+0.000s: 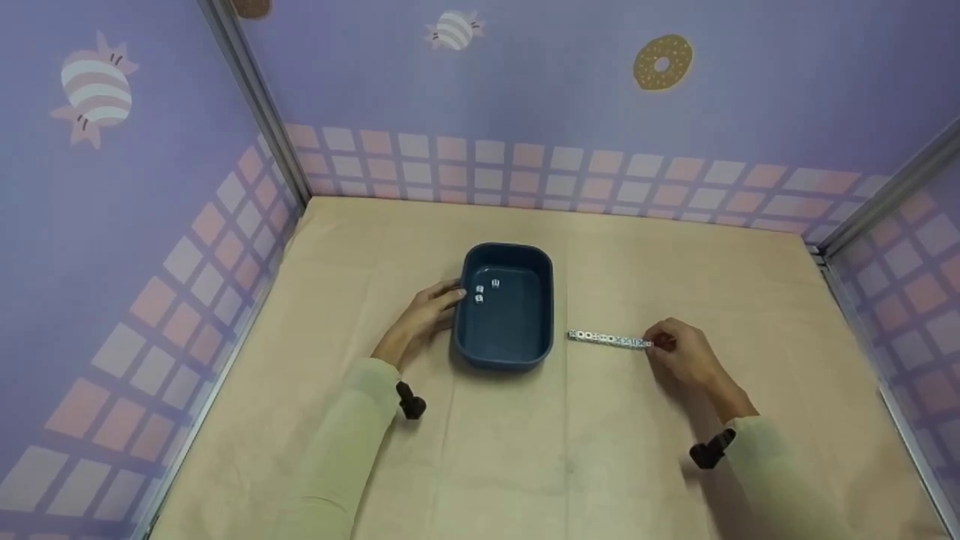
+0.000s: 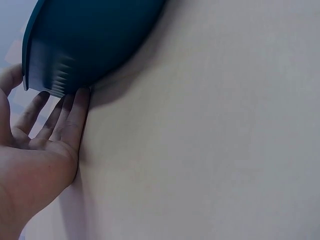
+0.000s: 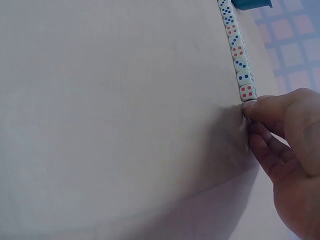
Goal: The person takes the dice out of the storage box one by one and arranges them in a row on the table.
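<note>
A dark blue rectangular bowl (image 1: 517, 357) stands on the table with 3 white dice (image 1: 479, 293) inside, toward its left wall. My left hand (image 1: 424, 321) holds the bowl's left side; in the left wrist view the thumb is at the rim and the fingertips (image 2: 81, 95) rest against the outer wall. To the right of the bowl, a straight row of white dice (image 1: 606, 340) lies on the table, with red and blue pips in the right wrist view. My right hand (image 1: 686, 354) pinches the die at the row's right end, which the fingertips mostly hide.
A beige cloth (image 1: 510, 457) covers the table. Purple walls with a pink and white checked band (image 1: 525, 172) stand at the back and both sides. Metal posts (image 1: 259, 97) mark the corners. A small black device (image 1: 410, 401) sits at each wrist.
</note>
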The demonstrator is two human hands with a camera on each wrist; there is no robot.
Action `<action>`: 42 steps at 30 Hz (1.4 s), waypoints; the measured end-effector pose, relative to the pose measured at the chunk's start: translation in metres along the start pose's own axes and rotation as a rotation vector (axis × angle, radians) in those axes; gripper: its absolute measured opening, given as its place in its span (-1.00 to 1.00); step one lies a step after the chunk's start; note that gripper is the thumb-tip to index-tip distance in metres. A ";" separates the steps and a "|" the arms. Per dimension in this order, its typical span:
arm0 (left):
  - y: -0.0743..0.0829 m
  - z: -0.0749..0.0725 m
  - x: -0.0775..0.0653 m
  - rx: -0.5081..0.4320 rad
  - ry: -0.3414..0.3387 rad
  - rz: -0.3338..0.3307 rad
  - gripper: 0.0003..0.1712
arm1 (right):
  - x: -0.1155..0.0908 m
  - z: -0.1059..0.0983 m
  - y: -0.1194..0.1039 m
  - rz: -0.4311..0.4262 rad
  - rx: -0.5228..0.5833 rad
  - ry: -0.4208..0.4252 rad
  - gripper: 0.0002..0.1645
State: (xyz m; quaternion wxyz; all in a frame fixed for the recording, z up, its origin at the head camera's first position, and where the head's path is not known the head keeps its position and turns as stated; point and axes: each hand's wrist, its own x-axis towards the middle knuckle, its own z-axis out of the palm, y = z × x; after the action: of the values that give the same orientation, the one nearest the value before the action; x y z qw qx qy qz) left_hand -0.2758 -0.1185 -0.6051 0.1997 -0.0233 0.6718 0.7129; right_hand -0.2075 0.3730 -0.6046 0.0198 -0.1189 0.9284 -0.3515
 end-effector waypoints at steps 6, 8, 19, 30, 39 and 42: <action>0.002 -0.001 -0.003 -0.026 -0.006 -0.004 -0.31 | -0.001 0.005 0.003 0.071 0.089 0.009 -0.73; 0.002 -0.001 -0.004 -0.030 -0.001 -0.010 -0.32 | -0.003 0.006 0.005 0.088 0.116 0.009 -0.72; 0.000 0.008 -0.002 -0.058 -0.003 -0.011 -0.35 | -0.011 0.005 0.011 0.120 0.115 0.018 -0.81; 0.002 0.002 -0.003 -0.062 0.007 -0.009 -0.32 | -0.008 0.015 0.010 0.120 0.138 0.045 -0.77; 0.001 0.002 -0.002 -0.069 0.001 -0.007 -0.31 | -0.007 0.017 0.011 0.101 0.138 0.078 -0.66; 0.001 0.001 -0.002 -0.051 0.003 -0.010 -0.32 | -0.008 0.018 0.012 0.104 0.149 0.089 -0.64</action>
State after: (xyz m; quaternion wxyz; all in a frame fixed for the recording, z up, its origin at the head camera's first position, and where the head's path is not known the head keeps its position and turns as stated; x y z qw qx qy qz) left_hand -0.2739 -0.1178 -0.6035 0.2014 -0.0330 0.6536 0.7288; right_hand -0.2005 0.3719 -0.6265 0.0057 -0.0533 0.9045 -0.4231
